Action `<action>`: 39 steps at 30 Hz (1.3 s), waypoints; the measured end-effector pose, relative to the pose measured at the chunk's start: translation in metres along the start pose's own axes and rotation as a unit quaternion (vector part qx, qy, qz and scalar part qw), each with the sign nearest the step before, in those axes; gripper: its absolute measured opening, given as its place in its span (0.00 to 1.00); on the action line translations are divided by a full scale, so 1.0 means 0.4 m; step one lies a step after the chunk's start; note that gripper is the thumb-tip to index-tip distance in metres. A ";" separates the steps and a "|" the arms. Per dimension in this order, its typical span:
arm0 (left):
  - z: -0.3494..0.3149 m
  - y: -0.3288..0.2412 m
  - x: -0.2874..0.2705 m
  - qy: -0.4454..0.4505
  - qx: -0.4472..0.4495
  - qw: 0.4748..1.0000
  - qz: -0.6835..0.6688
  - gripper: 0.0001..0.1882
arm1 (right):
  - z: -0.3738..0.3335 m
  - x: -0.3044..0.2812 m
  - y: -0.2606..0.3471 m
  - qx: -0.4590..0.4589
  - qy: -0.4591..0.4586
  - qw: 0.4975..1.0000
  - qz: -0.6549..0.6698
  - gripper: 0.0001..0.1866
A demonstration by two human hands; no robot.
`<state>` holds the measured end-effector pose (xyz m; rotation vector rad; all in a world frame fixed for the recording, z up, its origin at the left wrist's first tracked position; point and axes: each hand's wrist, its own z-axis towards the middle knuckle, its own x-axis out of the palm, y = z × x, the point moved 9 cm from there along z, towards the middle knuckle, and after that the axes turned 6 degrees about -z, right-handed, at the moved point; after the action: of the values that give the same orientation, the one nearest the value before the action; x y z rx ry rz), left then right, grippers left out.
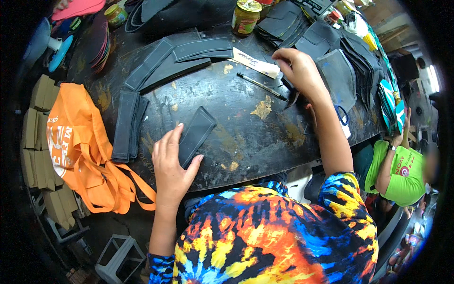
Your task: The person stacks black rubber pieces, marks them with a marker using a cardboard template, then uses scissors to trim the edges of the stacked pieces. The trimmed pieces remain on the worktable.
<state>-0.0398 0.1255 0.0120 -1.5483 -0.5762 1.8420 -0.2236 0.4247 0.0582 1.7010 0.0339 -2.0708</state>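
Note:
My left hand point(171, 163) lies on the dark worktable with its fingers spread. Its index finger and thumb rest along the near end of a flat black rectangular piece point(198, 132) with a light stitched or marked outline. My right hand point(302, 71) is raised over the right side of the table, its fingers loosely bent and apart. Nothing can be made out in its grip, though the palm side is partly hidden. Just below it are a slim pen point(261, 86) and a small dark strip point(293, 98). A whitish printed strip point(255, 64) lies left of the fingers.
Stacks of similar black pieces point(126, 125) curve along the left and back. Black panels point(338, 78) and blue-handled scissors point(341, 114) lie right. A yellow-lidded jar point(246, 18) stands at the back. An orange bag point(82, 142) hangs left; a person in green point(399, 173) sits right.

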 end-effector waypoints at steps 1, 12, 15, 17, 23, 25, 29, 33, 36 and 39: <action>0.001 -0.002 0.007 0.004 0.002 1.000 0.007 0.38 | 0.004 -0.012 -0.017 0.022 -0.014 1.000 -0.014 0.10; 0.089 0.042 0.006 -0.008 0.052 0.998 0.038 0.29 | -0.119 0.104 0.123 -0.108 0.089 0.990 -0.023 0.14; 0.115 0.060 -0.008 -0.018 0.034 0.998 0.042 0.28 | -0.085 0.054 0.096 -0.084 0.002 0.996 0.040 0.12; 0.119 0.059 -0.023 -0.040 0.045 0.996 0.062 0.26 | -0.046 0.029 0.039 -0.014 -0.029 0.999 -0.022 0.12; 0.102 0.046 -0.042 -0.086 0.086 0.986 0.115 0.24 | -0.033 0.066 -0.033 0.035 0.072 0.987 -0.137 0.22; 0.100 0.046 -0.043 -0.094 0.079 0.988 0.097 0.24 | -0.036 0.067 -0.038 0.038 0.055 0.990 -0.123 0.25; 0.108 0.043 -0.054 -0.099 0.045 0.994 -0.011 0.22 | -0.040 0.073 -0.061 0.074 0.066 0.994 -0.041 0.23; 0.112 0.020 -0.046 -0.021 0.003 0.991 -0.130 0.20 | -0.039 0.050 -0.070 0.090 0.057 0.988 0.109 0.18; 0.101 -0.011 0.008 0.086 -0.032 0.957 -0.276 0.21 | -0.058 0.031 -0.096 0.128 0.100 0.979 0.126 0.17; 0.092 -0.058 0.078 0.180 0.004 0.936 -0.301 0.21 | -0.082 0.002 -0.101 0.132 0.086 0.978 0.133 0.16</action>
<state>-0.0737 0.1670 0.0142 -1.4432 -0.7600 1.0711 -0.2081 0.4705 0.0389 1.9174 -0.4098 -1.7886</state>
